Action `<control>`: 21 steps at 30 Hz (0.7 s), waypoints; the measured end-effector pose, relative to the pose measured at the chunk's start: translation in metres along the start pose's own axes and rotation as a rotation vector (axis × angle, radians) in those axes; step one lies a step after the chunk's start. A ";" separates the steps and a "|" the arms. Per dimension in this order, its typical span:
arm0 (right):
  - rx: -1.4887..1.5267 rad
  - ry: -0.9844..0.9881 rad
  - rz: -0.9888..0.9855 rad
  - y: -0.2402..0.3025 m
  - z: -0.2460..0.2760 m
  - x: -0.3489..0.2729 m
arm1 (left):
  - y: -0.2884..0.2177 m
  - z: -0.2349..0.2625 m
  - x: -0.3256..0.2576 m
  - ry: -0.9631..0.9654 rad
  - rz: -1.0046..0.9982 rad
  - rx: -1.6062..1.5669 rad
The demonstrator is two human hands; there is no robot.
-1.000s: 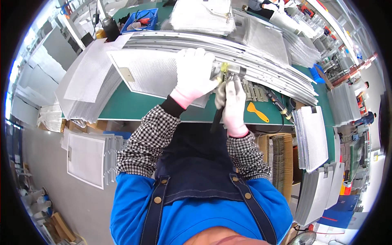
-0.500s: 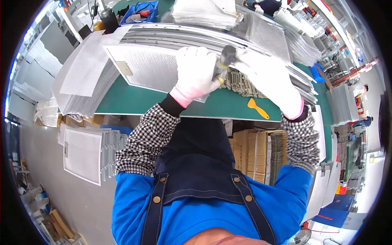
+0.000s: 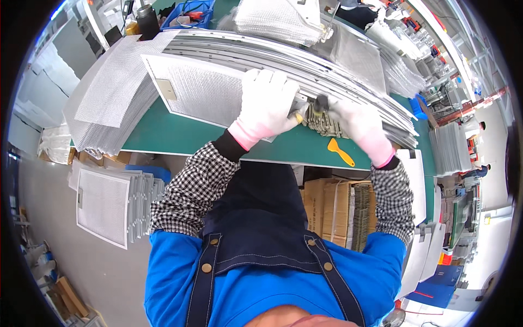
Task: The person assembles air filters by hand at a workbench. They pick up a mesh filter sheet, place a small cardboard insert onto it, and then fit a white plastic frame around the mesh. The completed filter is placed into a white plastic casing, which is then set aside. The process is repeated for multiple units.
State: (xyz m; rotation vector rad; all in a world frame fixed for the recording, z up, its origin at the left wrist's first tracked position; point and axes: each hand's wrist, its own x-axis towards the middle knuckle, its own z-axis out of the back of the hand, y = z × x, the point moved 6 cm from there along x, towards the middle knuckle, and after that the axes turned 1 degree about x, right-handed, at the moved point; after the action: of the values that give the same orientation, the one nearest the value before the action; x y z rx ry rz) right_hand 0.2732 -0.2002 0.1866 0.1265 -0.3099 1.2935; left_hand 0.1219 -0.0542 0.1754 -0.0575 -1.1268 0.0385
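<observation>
My left hand, in a white glove with a pink cuff, is closed over the right end of a framed metal mesh panel. That panel lies tilted on the bench, with a small beige plate near its left edge. The glove hides the panel's right corner. My right hand, gloved alike, is closed around a mallet with a dark head. The head is just right of my left fingertips; the handle is mostly hidden by the glove. Below the mallet lies a pile of small metal strips.
A yellow scraper lies near the front edge of the green bench. Long metal profiles run behind my hands. Mesh sheets are stacked at left, more mesh behind. A blue bin stands at the back.
The mallet in my right hand has come down and to the right, from above the panel's corner. My left hand keeps its grip on the panel. The whole view has shifted slightly.
</observation>
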 end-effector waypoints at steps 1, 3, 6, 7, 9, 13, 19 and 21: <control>-0.072 0.069 0.006 -0.012 -0.028 -0.014 | -0.001 0.000 0.000 -0.013 0.008 0.000; -0.120 0.403 -0.181 -0.009 -0.072 -0.032 | 0.001 0.000 0.000 -0.023 0.015 0.012; 0.035 0.162 -0.090 0.012 -0.140 -0.074 | 0.000 0.000 -0.001 -0.043 0.011 -0.001; 0.047 0.038 -0.108 0.010 -0.161 -0.084 | 0.001 0.000 0.000 -0.055 0.019 -0.013; 0.049 -0.100 -0.112 0.012 -0.176 -0.086 | 0.002 0.001 0.000 -0.073 0.027 -0.018; -0.032 -0.336 0.026 0.008 -0.093 -0.023 | 0.011 -0.001 -0.004 -0.135 0.090 -0.018; 0.782 -0.853 -0.071 -0.045 0.148 0.150 | 0.013 0.006 0.000 -0.115 0.178 0.079; 0.990 -0.676 0.062 -0.050 0.171 0.190 | 0.011 0.001 0.002 -0.077 0.182 0.073</control>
State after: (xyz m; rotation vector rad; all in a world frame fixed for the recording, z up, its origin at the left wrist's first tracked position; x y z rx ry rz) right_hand 0.3401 -0.0830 0.4096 1.4171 -0.2140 1.3353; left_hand 0.1221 -0.0430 0.1769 -0.0938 -1.1940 0.2456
